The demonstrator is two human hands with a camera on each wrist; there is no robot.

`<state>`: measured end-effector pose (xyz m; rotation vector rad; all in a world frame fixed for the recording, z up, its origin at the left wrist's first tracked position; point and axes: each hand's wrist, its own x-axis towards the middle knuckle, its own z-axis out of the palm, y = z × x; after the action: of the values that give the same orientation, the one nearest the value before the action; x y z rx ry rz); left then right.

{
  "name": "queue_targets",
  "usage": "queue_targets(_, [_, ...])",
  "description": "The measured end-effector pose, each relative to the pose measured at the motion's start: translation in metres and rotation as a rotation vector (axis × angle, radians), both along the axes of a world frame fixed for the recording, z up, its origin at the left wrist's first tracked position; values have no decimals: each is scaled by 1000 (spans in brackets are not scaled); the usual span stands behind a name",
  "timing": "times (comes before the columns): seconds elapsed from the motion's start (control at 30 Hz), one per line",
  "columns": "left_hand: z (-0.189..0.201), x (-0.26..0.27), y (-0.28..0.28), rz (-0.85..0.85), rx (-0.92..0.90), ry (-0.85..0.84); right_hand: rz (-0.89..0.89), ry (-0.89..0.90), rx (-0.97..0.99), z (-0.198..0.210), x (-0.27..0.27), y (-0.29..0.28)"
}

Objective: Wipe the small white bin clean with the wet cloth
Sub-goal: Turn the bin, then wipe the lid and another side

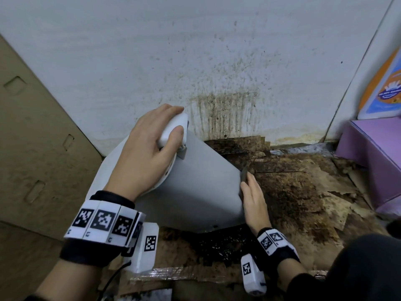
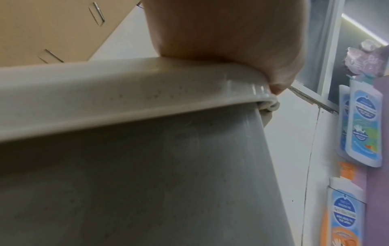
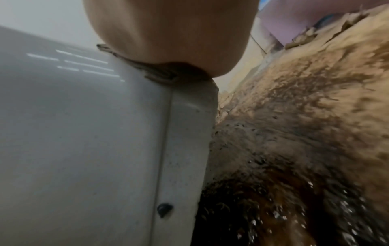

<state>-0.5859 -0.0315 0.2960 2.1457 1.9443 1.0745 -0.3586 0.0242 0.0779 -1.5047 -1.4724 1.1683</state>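
The small white bin [image 1: 201,187] is tipped over, its lid end up left and its base down right. My left hand [image 1: 173,120] grips the white lid's edge [image 1: 173,129], thumb on the near side and fingers over the far side. My right hand [image 1: 251,190] lies flat against the bin's base and presses a dark cloth [image 1: 244,174] onto it. In the right wrist view the brownish cloth [image 3: 155,71] is squeezed between palm and bin [image 3: 84,133]. The left wrist view shows the lid rim [image 2: 126,93] under my palm [image 2: 221,33].
Wet, dirt-stained cardboard [image 1: 293,192] covers the floor under and right of the bin. The white wall [image 1: 223,109] behind is streaked brown. A cardboard box [image 1: 32,137] stands close on the left, a purple box [image 1: 373,159] with a refill pouch [image 1: 384,88] on the right.
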Motion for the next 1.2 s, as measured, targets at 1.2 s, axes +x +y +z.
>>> queue_targets(1.2, [-2,32,5,-19,-35,-203,134,609,272,187,-59,-21])
